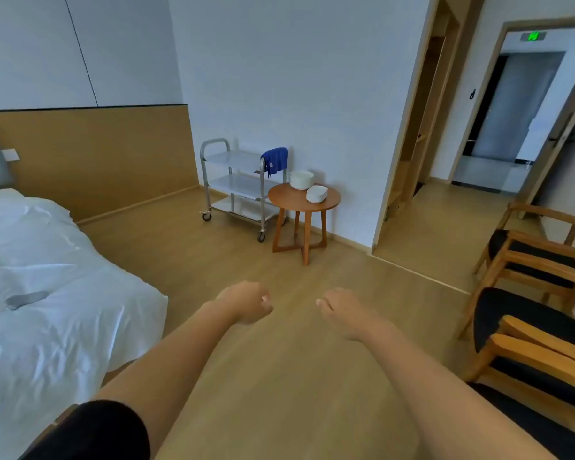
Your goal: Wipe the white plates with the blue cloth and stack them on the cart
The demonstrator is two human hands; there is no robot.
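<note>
Plates (301,179) sit near round table's (281,196) edge.

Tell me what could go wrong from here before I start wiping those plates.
1. The two stacks of white plates sit on a small round side table; the nearer stack is close to its edge and a nudge could topple it.
2. The blue cloth only hangs over the cart handle, so it may slip off.
3. The cart is on casters and might roll when loaded.
</note>
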